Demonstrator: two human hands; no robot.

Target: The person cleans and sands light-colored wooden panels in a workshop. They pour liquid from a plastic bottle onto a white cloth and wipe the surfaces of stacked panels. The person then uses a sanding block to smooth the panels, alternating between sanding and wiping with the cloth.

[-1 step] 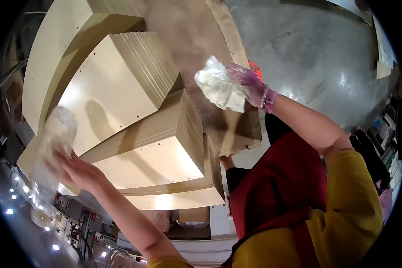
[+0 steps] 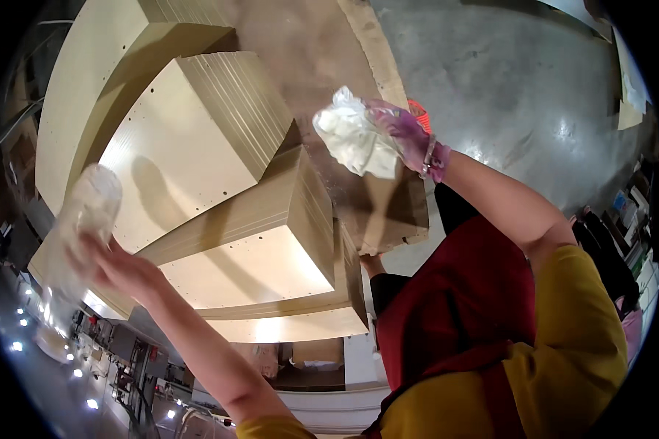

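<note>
My left hand (image 2: 117,267) is wrapped around a clear plastic bottle (image 2: 95,194), held tilted above the left ends of the stacked boards; its lower part is blurred. On my right hand (image 2: 406,135) is a thin purple-stained glove, and its fingers are closed on a crumpled white cloth (image 2: 355,139). The cloth is to the right of the stacks, apart from them. Nearest to both hands is a fanned stack of pale, curved-edge boards (image 2: 190,139) with small drilled holes. Another such stack (image 2: 256,267) lies below it, and the bottle's shadow falls across the boards.
A further board stack (image 2: 88,88) stands at the far left. Brown cardboard (image 2: 285,44) lies beside and under the stacks, with grey concrete floor (image 2: 483,80) to the right. An orange basket-like object (image 2: 419,113) shows behind my right hand. Machinery (image 2: 132,358) is at the lower left.
My left hand and the bottle have shifted slightly left and up. The right hand with the cloth has moved a little left. The boards have stayed put.
</note>
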